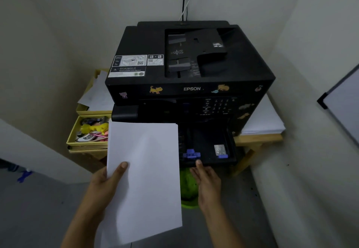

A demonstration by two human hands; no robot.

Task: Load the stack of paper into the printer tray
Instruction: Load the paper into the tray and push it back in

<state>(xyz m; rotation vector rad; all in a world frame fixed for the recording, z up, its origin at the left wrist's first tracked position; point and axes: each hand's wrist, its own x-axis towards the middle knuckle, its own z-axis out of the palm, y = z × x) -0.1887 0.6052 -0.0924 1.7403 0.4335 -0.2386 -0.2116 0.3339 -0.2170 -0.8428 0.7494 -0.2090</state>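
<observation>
A black Epson printer (186, 67) stands on a small wooden table. Its paper tray (209, 146) is pulled out at the front, dark inside, with a blue guide (191, 154) near its front edge. My left hand (105, 181) grips a stack of white paper (143, 170) by its left edge, thumb on top; the stack hangs in front of the printer and covers the tray's left part. My right hand (206, 179) is empty, fingers extended, with a fingertip touching the tray's front edge just below the guide.
A yellow drawer box (87, 131) with small stationery sits left of the printer, loose sheets above it. Another white paper pile (262, 123) lies on the table at the right. A green object (187, 187) sits on the floor under the tray. Walls close in on both sides.
</observation>
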